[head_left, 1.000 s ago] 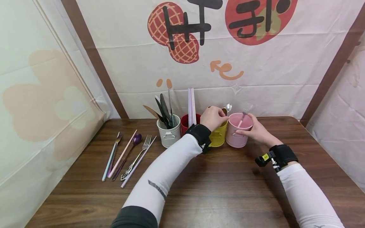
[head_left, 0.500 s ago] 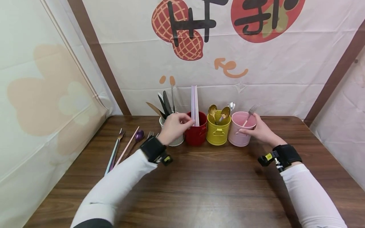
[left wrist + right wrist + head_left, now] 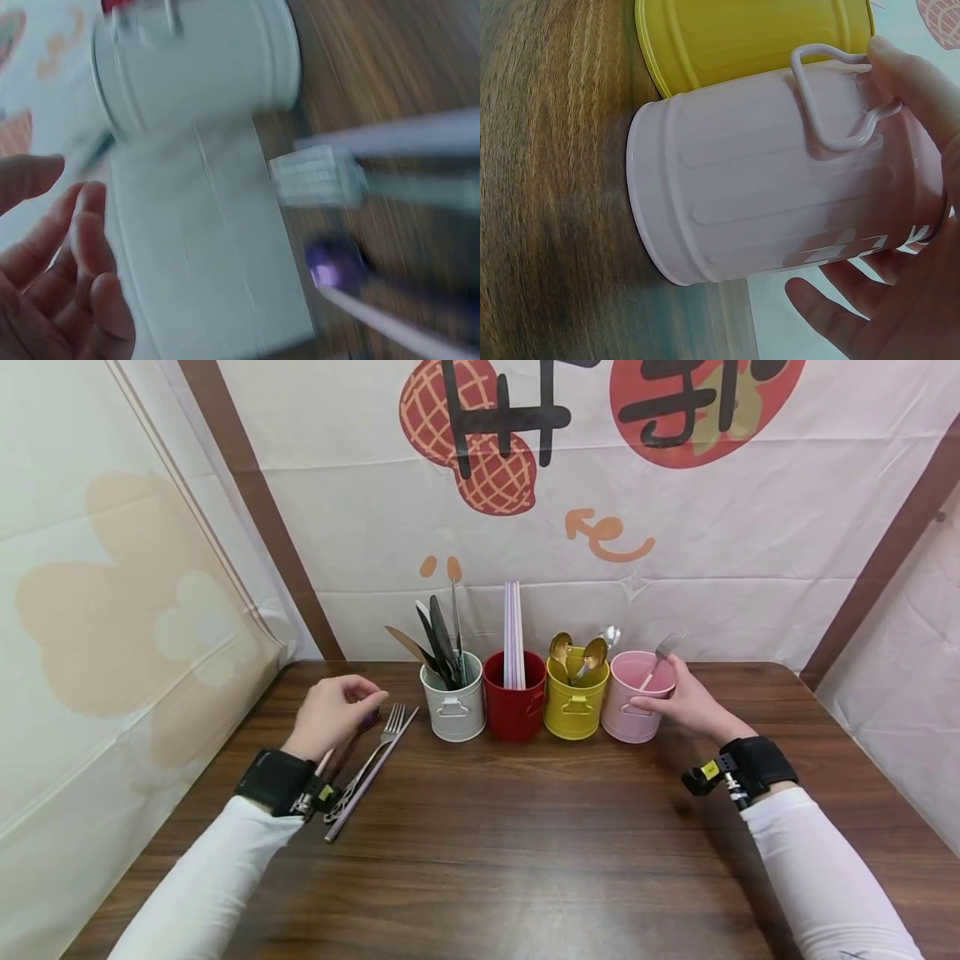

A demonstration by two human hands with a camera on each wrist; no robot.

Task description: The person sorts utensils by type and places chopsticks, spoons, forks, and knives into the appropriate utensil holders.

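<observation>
My left hand (image 3: 330, 714) hovers over the cutlery at the left of the table, its fingers loosely bent and nothing between them. Beneath and beside it lie a purple spoon (image 3: 367, 720), a silver fork (image 3: 393, 725) and a lilac chopstick (image 3: 375, 772); hand and wrist cover part of the group. In the left wrist view, blurred, thumb and fingertips stand apart. My right hand (image 3: 693, 702) holds the pink bucket (image 3: 628, 718) by its rim, thumb in front near the wire handle (image 3: 832, 139), fingers behind. A fork (image 3: 665, 647) leans inside that bucket, tines up.
Left of the pink bucket stand a yellow bucket (image 3: 576, 714) with spoons, a red bucket (image 3: 514, 714) with upright chopsticks, and a white bucket (image 3: 455, 718) with knives. A printed cloth (image 3: 360, 527) hangs behind the wooden table (image 3: 525, 852).
My left hand has swept left from in front of the yellow bucket, past the red and white ones, to the loose cutlery. The right hand stays on the pink bucket.
</observation>
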